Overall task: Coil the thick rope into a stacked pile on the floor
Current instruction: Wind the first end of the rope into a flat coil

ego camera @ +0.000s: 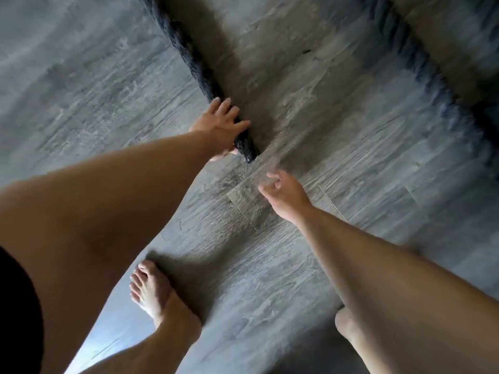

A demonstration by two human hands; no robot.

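Note:
A thick black rope lies on the grey wood-look floor, running from the top centre down to its capped end near mid-frame. My left hand wraps around the rope just above that end, fingers over the top and thumb beneath. My right hand hovers above the floor a short way below and right of the rope end, fingers loosely spread, holding nothing. A second stretch of the same black rope, blurred, crosses the upper right from the top edge down to the right edge.
My bare left foot stands on the floor at lower centre, and a heel shows at lower right beneath my right forearm. Plank flooring fills the rest of the view.

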